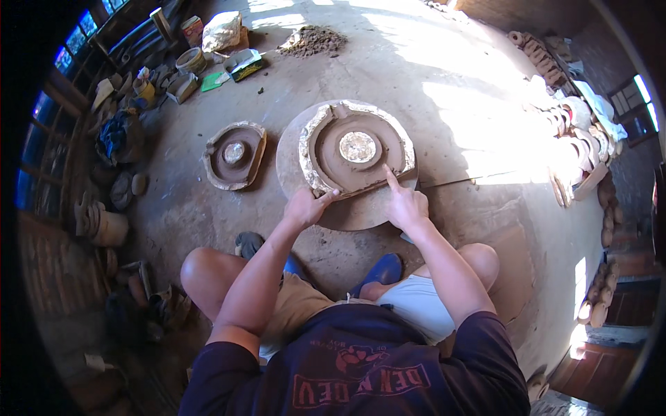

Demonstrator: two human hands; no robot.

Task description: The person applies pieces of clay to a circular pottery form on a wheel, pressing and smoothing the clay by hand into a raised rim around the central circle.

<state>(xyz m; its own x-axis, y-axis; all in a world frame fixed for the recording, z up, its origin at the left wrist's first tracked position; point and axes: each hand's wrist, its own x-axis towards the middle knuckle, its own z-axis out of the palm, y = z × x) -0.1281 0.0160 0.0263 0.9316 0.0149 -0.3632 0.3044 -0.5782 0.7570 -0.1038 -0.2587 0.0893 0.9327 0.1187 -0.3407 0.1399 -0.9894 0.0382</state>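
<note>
A large round plaster mould [309,149] with one straight near side sits on a round board [289,156] in front of me. Smooth brown clay [329,158] lines it around a pale round plaster centre [358,147]. My left hand [304,208] is closed at the mould's near left corner, thumb and fingers at the clay edge. My right hand [408,206] stretches its index finger onto the clay by the straight edge at the near right. Its other fingers are curled, and nothing shows in them. Left of the board rests a smaller mould [212,166] of like shape, also clay-lined.
A heap of dark clay lumps [316,41] lies on the far floor. Boxes, a bucket [191,61] and a white plastic bag [222,31] stand at the far left. Curved clay pieces [579,149] are stacked along the right side. My blue shoes [383,269] are just below the board.
</note>
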